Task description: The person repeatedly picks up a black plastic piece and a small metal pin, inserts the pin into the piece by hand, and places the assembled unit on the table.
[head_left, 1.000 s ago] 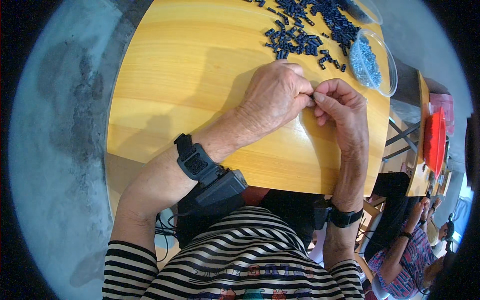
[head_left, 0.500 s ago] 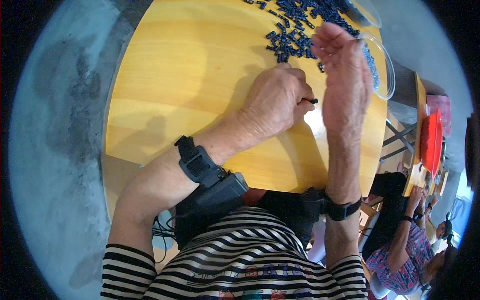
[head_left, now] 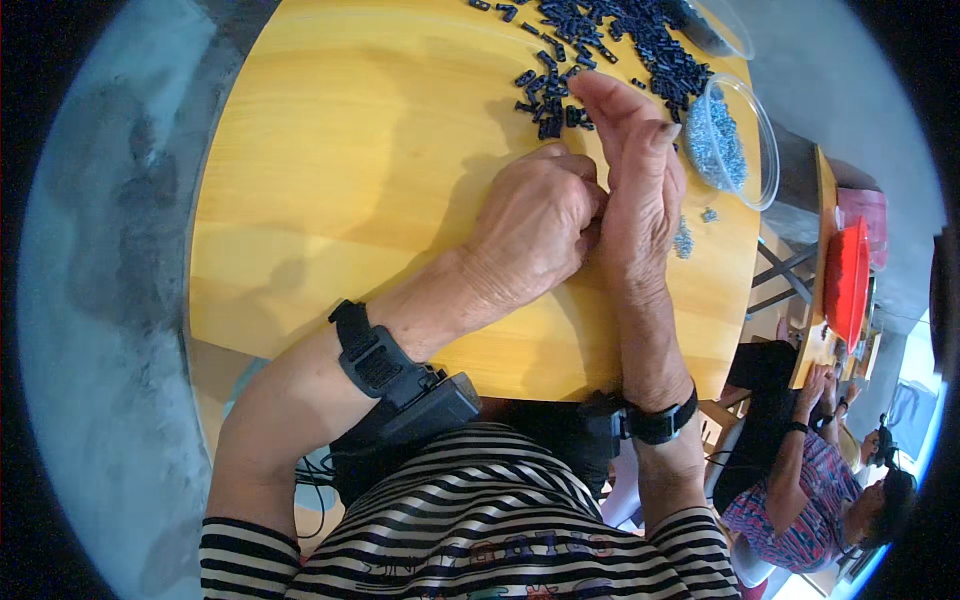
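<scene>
My left hand (head_left: 540, 225) is closed, its fingers curled around a small black plastic part that the hands now mostly hide. Against its knuckle side stands my right hand (head_left: 640, 190), fingers stretched out, palm turned toward the left fist. Just beyond the hands lies a spread of small black plastic parts (head_left: 545, 95). To the right, a clear round tub (head_left: 770, 170) holds many tiny silver metal pieces (head_left: 720, 145). A few loose silver pieces (head_left: 683, 240) rest on the yellow table (head_left: 330, 160) beside my right wrist.
A second clear tub (head_left: 735, 30) with dark contents stands at the far right. Black straps with boxy devices sit on both my wrists. Off to the right, another person (head_left: 800, 500) works at a separate table bearing a red basin (head_left: 848, 285).
My right hand has moved left and down against the left fist, covering the black part's tip. The tub and loose silver pieces behind it now show more fully.
</scene>
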Motion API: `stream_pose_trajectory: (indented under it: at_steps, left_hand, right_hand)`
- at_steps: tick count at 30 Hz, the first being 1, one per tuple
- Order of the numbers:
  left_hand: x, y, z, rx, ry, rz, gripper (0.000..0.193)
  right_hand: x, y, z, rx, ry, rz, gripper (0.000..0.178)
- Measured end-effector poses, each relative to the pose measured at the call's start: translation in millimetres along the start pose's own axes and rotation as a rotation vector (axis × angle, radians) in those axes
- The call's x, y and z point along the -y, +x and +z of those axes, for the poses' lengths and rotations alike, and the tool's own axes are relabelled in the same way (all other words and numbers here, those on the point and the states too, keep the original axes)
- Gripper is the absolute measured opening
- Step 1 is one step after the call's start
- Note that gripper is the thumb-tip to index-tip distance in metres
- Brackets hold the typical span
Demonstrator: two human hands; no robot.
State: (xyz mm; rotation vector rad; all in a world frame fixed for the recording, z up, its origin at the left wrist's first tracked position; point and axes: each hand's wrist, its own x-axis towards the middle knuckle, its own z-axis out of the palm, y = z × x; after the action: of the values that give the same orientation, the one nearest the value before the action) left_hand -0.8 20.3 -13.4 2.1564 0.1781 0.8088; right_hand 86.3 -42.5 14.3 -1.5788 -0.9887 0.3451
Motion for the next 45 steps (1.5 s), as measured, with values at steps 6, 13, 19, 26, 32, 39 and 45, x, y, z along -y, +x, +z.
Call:
stream_pose_trajectory:
  at_steps: [6, 13, 19, 26, 32, 39, 45]
  left_hand:
    - [2, 2, 3, -0.012, -0.014, 0.044, 0.004]
    - [0, 5, 9, -0.031, -0.062, 0.033, 0.006]
    - [1, 9, 9, -0.112, -0.111, 0.062, 0.006]
    - [-1, 9, 11, -0.050, -0.150, -0.039, 0.009]
    - [0, 11, 9, -0.029, -0.091, -0.005, 0.009]
    - [-3, 11, 4, 0.013, -0.013, -0.011, 0.012]
    - [-7, 11, 1, -0.026, -0.041, 0.048, 0.009]
  right_hand:
    - [2, -2, -6, 0.085, 0.031, 0.001, 0.077]
    - [-8, 1, -10, 0.100, 0.036, -0.097, 0.059]
    - [-11, 3, -12, 0.203, -0.030, -0.060, 0.074]
    - [-17, 6, -15, 0.212, -0.015, -0.122, 0.074]
    - [-8, 7, -14, 0.195, 0.169, 0.044, 0.073]
    - [18, 4, -64, -0.173, 0.611, 0.090, 0.036]
    - [27, -44, -68, -0.055, 0.121, 0.373, 0.036]
